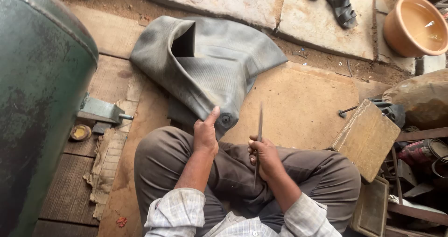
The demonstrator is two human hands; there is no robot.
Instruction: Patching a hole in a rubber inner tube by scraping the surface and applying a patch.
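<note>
a grey rubber inner tube [210, 64], folded and slack, is spread on the board floor [298, 106] in front of the crossed legs, reaching towards the floor's far edge. its near edge, by the round valve patch [226, 120], is gripped by the left hand [206, 135], thumb raised. a thin metal blade [259, 139] is held upright in the clenched right hand [264, 156]. a green tank [37, 92] stands at the left edge, a wooden box [366, 139] at the right, an orange bowl [415, 24] and a sandal [338, 6] beyond.
</note>
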